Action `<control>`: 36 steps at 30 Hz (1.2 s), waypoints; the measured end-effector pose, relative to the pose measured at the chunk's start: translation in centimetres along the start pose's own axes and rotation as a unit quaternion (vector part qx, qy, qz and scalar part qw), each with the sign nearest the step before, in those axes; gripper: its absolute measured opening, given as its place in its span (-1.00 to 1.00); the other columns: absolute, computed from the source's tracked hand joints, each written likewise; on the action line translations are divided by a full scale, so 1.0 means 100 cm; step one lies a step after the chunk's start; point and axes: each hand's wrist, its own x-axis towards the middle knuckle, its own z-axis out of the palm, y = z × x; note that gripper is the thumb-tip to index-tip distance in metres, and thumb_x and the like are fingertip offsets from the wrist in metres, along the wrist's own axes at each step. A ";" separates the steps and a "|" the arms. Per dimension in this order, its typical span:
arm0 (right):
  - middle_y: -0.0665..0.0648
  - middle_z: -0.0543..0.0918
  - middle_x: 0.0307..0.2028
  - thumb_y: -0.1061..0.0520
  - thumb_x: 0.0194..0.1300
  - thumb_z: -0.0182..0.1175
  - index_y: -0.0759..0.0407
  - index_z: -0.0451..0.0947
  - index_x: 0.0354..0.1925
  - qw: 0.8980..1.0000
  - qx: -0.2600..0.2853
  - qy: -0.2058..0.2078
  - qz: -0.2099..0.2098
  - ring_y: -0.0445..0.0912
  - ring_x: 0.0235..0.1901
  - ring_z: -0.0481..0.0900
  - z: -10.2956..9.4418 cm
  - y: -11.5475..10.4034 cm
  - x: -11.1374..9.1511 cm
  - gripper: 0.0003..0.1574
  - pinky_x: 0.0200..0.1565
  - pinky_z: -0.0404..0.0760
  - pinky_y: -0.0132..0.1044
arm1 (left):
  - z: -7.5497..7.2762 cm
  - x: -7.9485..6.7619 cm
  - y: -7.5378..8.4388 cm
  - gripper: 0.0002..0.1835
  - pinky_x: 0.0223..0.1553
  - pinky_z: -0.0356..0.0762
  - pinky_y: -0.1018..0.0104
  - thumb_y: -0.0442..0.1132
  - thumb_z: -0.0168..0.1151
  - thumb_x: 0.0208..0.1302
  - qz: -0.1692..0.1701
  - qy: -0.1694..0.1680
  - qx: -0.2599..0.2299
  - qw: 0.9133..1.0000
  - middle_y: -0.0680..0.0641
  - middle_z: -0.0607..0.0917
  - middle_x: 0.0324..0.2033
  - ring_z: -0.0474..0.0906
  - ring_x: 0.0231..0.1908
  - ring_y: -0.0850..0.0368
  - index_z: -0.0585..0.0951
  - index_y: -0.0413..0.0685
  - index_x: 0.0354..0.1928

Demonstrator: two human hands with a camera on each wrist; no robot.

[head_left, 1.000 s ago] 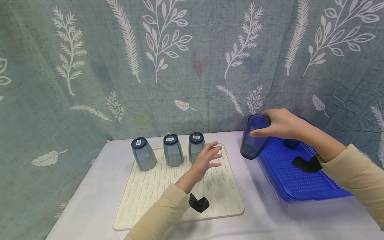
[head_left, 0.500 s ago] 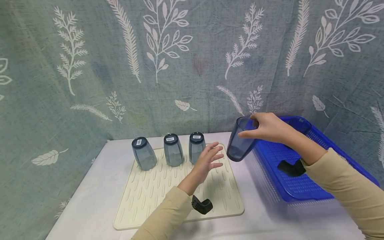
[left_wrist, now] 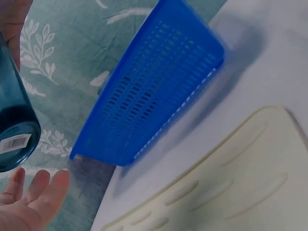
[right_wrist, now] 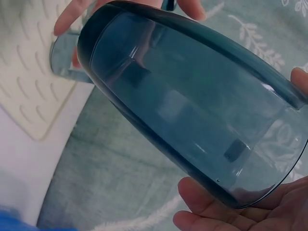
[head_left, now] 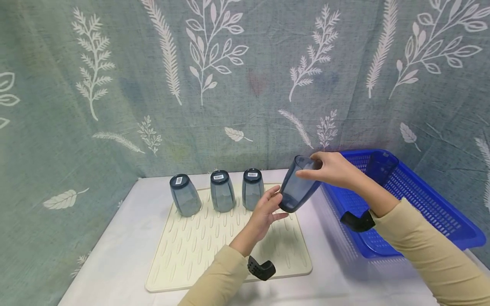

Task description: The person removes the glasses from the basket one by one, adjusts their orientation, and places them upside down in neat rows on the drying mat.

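In the head view my right hand (head_left: 331,169) grips a blue-tinted drinking glass (head_left: 296,187) near its rim. The glass is tilted, mouth up and its base toward the left. A barcode sticker (left_wrist: 14,143) shows on its base in the left wrist view. My left hand (head_left: 264,212) is spread at the base of the glass, over the drying mat; whether it touches the glass I cannot tell. Three similar glasses stand upside down along the back of the cream drying mat (head_left: 214,246): a left glass (head_left: 185,197), a middle glass (head_left: 223,193) and a right glass (head_left: 252,191).
On the right of the white table (head_left: 111,255) stands a blue perforated basket (head_left: 432,212). Another tinted glass (head_left: 383,165) is inside it, at the back. A leaf-patterned curtain (head_left: 229,106) hangs behind the table.
My right hand has carried the glass left from beside the basket to the mat's right edge, lowering it slightly. My left hand has shifted a little to the right, and the glass's base now meets it in view.
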 end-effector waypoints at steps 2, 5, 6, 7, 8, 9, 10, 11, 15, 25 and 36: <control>0.35 0.53 -0.02 -0.36 0.10 0.13 0.40 0.33 0.16 1.000 0.008 0.003 0.001 0.12 -0.08 0.51 0.002 0.001 0.000 -0.02 -0.10 0.50 -0.01 | 0.000 -0.001 -0.002 -0.33 0.09 0.38 -0.09 -0.11 0.02 0.28 0.005 -0.004 -0.011 1.000 -0.28 0.23 0.27 0.40 0.11 -0.06 0.09 -0.22 0.35; 0.34 0.54 -0.03 -0.34 0.10 0.13 0.41 0.34 0.16 1.000 0.018 0.006 0.003 0.11 -0.09 0.51 0.006 0.002 0.000 -0.03 -0.11 0.50 -0.02 | 0.001 -0.002 -0.005 -0.33 0.09 0.36 -0.12 -0.11 0.04 0.27 0.014 -0.012 -0.025 1.000 -0.26 0.24 0.25 0.39 0.10 0.00 0.10 -0.19 0.34; 0.35 0.54 -0.03 -0.33 0.11 0.13 0.41 0.33 0.16 1.000 0.021 0.006 0.004 0.11 -0.08 0.51 0.006 0.002 0.001 -0.03 -0.11 0.50 -0.02 | 0.001 -0.003 -0.006 -0.33 0.09 0.37 -0.12 -0.10 0.05 0.27 0.017 -0.013 -0.029 0.999 -0.26 0.25 0.24 0.39 0.10 0.01 0.10 -0.19 0.34; 0.35 0.54 -0.03 -0.33 0.11 0.13 0.42 0.33 0.16 1.000 0.025 0.007 0.006 0.11 -0.07 0.51 0.007 0.002 0.001 -0.03 -0.10 0.50 -0.02 | 0.001 -0.003 -0.006 -0.32 0.09 0.37 -0.11 -0.09 0.06 0.27 0.018 -0.014 -0.033 0.999 -0.26 0.25 0.24 0.39 0.10 0.02 0.10 -0.19 0.35; 0.35 0.53 -0.02 -0.34 0.11 0.13 0.42 0.32 0.17 1.000 0.027 0.007 0.007 0.12 -0.07 0.50 0.008 0.002 0.001 -0.02 -0.09 0.50 -0.01 | 0.001 -0.004 -0.007 -0.30 0.08 0.38 -0.11 -0.08 0.07 0.26 0.018 -0.014 -0.038 0.999 -0.25 0.25 0.23 0.39 0.10 0.02 0.10 -0.18 0.35; 0.35 0.53 -0.02 -0.34 0.11 0.12 0.42 0.31 0.18 0.999 0.031 0.007 0.009 0.12 -0.06 0.50 0.009 0.002 0.001 -0.01 -0.09 0.50 -0.01 | 0.001 -0.004 -0.007 -0.29 0.08 0.39 -0.09 -0.06 0.09 0.25 0.018 -0.015 -0.042 0.999 -0.25 0.26 0.23 0.39 0.09 0.03 0.09 -0.17 0.35; 0.35 0.53 -0.01 -0.35 0.11 0.12 0.41 0.31 0.18 0.999 0.035 0.006 0.012 0.12 -0.05 0.50 0.009 0.002 0.001 -0.01 -0.09 0.50 -0.01 | 0.001 -0.005 -0.007 -0.28 0.08 0.40 -0.08 -0.05 0.11 0.24 0.018 -0.016 -0.048 0.999 -0.25 0.26 0.22 0.39 0.09 0.04 0.09 -0.16 0.35; 0.35 0.53 -0.01 -0.36 0.11 0.12 0.41 0.31 0.19 0.999 0.039 0.005 0.015 0.12 -0.05 0.50 0.010 0.003 0.001 0.00 -0.09 0.50 -0.01 | 0.001 -0.005 -0.007 -0.26 0.08 0.40 -0.06 -0.04 0.12 0.24 0.019 -0.017 -0.052 0.998 -0.24 0.26 0.22 0.39 0.08 0.05 0.09 -0.17 0.36; 0.35 0.51 0.00 -0.38 0.12 0.09 0.37 0.28 0.21 0.998 0.061 -0.003 0.026 0.13 -0.02 0.48 0.013 0.005 0.002 0.01 -0.09 0.50 -0.01 | 0.001 -0.007 -0.008 -0.23 0.05 0.44 -0.03 -0.05 0.18 0.21 0.029 -0.013 -0.076 0.997 -0.20 0.26 0.19 0.39 0.05 0.09 0.08 -0.17 0.35; 0.34 0.43 0.11 -0.37 0.16 0.06 0.32 0.20 0.28 0.990 0.134 -0.009 0.043 0.16 0.09 0.40 0.023 0.009 0.004 0.00 0.01 0.45 0.05 | -0.003 -0.010 -0.008 -0.21 0.01 0.48 -0.01 -0.21 0.25 0.14 0.044 0.015 -0.130 0.990 -0.12 0.31 0.07 0.46 -0.03 0.14 0.06 -0.17 0.34; 0.36 0.32 0.21 -0.26 0.21 0.08 0.35 0.14 0.30 0.978 0.205 -0.007 0.030 0.18 0.19 0.29 0.031 0.009 0.005 -0.05 0.13 0.34 0.09 | -0.011 -0.010 0.000 -0.31 -0.08 0.56 0.18 -0.29 0.23 0.14 0.061 0.060 -0.107 0.991 -0.07 0.40 0.01 0.49 -0.09 0.16 0.18 -0.17 0.29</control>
